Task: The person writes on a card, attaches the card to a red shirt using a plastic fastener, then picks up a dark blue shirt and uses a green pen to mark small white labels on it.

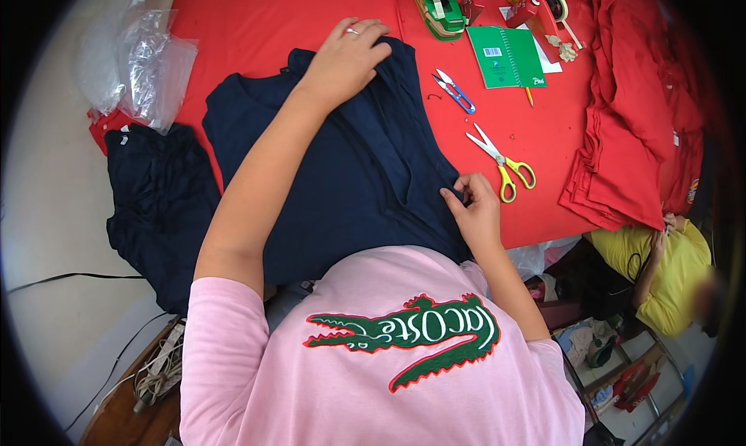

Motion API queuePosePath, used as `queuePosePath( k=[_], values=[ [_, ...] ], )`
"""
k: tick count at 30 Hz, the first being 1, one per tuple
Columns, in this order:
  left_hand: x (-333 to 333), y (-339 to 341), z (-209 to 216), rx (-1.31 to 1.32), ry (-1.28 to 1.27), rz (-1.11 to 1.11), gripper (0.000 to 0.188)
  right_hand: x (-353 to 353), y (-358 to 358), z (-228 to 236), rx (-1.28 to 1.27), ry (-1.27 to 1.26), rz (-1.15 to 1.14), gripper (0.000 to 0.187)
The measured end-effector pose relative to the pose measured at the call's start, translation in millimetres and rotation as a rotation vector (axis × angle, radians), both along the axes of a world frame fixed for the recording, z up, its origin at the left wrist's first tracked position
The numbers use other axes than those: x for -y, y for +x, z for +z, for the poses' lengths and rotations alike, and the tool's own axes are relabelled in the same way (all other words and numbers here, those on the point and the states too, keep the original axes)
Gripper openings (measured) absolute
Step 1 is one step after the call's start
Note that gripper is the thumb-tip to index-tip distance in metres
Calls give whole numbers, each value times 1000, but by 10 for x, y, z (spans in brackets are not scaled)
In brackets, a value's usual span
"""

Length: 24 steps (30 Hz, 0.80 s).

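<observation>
A navy sleeveless garment [326, 189] lies spread on the red-covered table in front of me, its near end reaching my body. My left hand [346, 61], with a ring on one finger, rests across the garment's far shoulder edge. The thumb there is apart from the bent fingers. At the garment's right edge, my right hand [475, 213] pinches the cloth between thumb and fingers. Yellow-handled scissors [501, 162] lie with blades parted just beyond my right hand. Farther off are blue-handled thread snips [454, 92].
Crumpled navy cloth [159, 205] and clear plastic bags [144, 65] are at left. A green notebook [507, 57], a pencil [529, 96] and a green tape dispenser [437, 11] lie at the far right. Red garments [629, 127] are piled right; a person in yellow [668, 267] sits beyond.
</observation>
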State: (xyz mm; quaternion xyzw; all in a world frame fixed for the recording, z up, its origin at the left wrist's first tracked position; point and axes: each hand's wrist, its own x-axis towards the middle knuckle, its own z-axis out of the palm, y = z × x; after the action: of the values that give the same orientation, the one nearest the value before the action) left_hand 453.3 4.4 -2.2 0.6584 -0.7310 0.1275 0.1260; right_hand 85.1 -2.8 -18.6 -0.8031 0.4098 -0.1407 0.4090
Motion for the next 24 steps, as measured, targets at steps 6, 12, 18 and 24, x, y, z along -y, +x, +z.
queuePosePath(
  k=[6,12,18,24],
  values=[
    [-687,190,117,-118,-142,129,31,-249,58,74,288,-171,323,20],
    [-1345,288,-336,-147,43,200,22,-353,221,-107,158,24,607,10],
    [-1292,147,-180,-94,43,260,12,-284,280,-26,107,65,527,9],
    [-739,-193,-95,-221,-96,127,10,-55,253,3,56,-264,124,26]
  ],
)
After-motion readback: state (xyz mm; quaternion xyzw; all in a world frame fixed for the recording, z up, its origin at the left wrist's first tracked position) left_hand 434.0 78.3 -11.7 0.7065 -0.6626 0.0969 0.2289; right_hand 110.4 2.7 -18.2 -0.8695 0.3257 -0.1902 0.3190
